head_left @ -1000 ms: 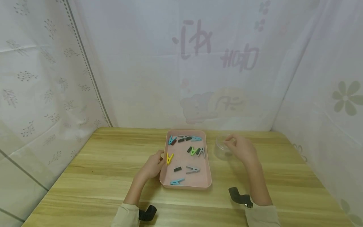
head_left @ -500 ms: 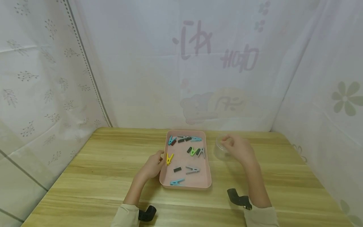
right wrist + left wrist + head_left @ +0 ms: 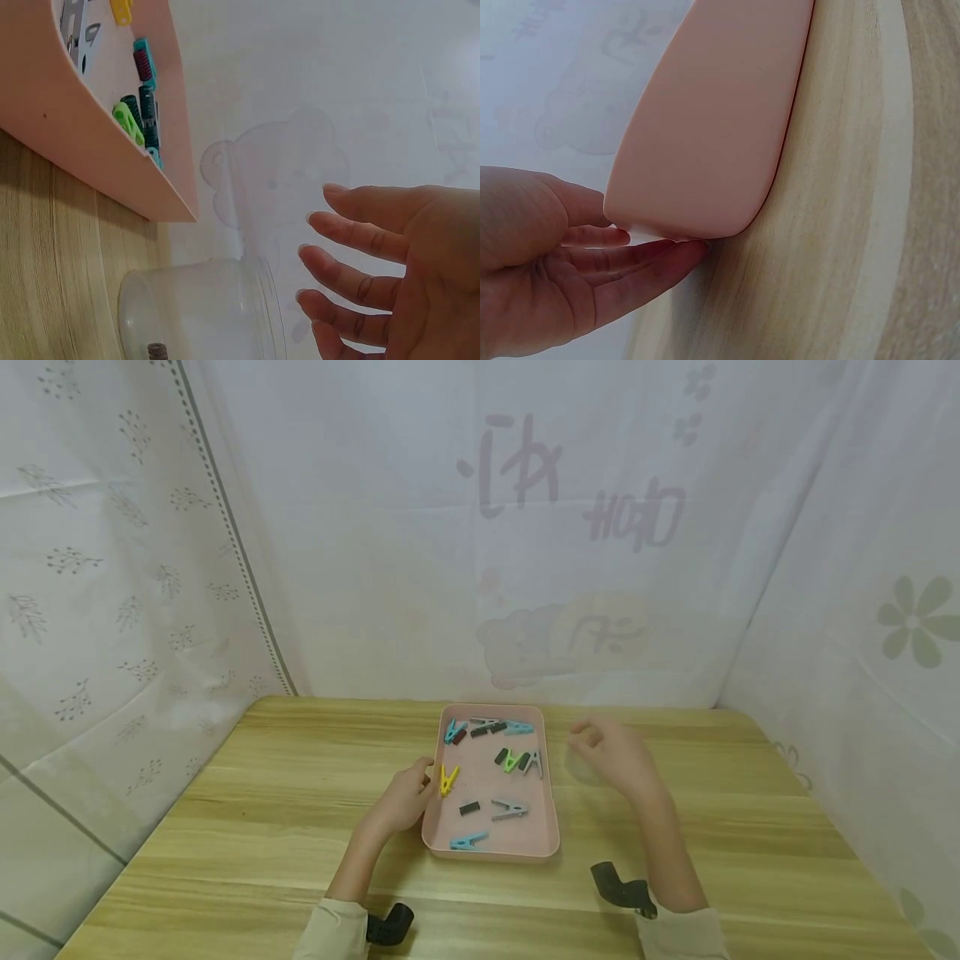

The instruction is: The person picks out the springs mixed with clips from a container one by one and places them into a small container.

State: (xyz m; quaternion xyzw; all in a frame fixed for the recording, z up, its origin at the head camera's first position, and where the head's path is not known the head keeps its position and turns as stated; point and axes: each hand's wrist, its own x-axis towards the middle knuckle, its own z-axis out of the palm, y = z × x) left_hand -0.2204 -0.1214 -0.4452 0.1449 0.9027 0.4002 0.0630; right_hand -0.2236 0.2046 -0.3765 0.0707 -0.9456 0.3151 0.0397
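Note:
A pink tray [image 3: 487,852] lies on the wooden table. In it are several plastic clothes pegs, among them a yellow peg [image 3: 448,780], a green peg [image 3: 513,759] and a light blue peg [image 3: 469,841]. Small dark ribbed pieces, such as this black piece [image 3: 469,807], lie among them. My left hand [image 3: 405,797] touches the tray's left side with its fingertips, its fingers extended. To the tray's right, my right hand [image 3: 618,756] hovers over a clear round tub [image 3: 202,307], fingers slightly bent and apart, holding nothing. A brown ribbed piece [image 3: 157,351] shows inside the tub.
The wooden tabletop [image 3: 262,827] spreads to both sides of the tray. White printed curtains [image 3: 375,568] hang behind and beside the table. Black camera mounts sit at both wrists, the left mount [image 3: 392,925] and the right mount [image 3: 618,887].
My right hand has shifted left across the tub toward the tray, now covering most of the tub in the head view. The left hand and the tray have stayed in place.

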